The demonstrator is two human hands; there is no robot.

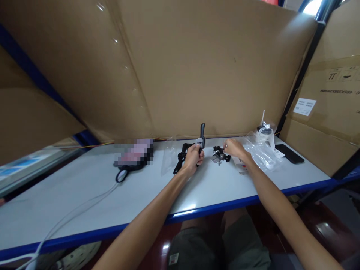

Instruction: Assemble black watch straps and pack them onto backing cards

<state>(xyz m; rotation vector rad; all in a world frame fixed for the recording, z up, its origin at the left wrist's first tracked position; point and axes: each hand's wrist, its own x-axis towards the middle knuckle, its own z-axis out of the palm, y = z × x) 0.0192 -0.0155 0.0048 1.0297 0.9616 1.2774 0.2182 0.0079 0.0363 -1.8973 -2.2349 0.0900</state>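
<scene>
My left hand [192, 157] is closed around a black-handled tool [203, 131] with a grey metal plate at its middle. One black handle points upward; its lower part is hidden by my fingers. Beside that hand, similar black handled pieces [179, 163] lie on the table, partly covered by my wrist. My right hand [234, 147] is closed with fingertips pinched over a small pile of black and silver metal parts [218, 156]. What those fingertips hold is too small to make out. Under the right wrist lies a printed paper or packet [240, 167].
Clear plastic bags [261, 153] and a white wrapped object [266, 131] are at the right, near a black phone [289, 153]. A blurred-out device [133, 153] with a cable sits left of centre. Cardboard walls [202, 75] enclose the white table [98, 202].
</scene>
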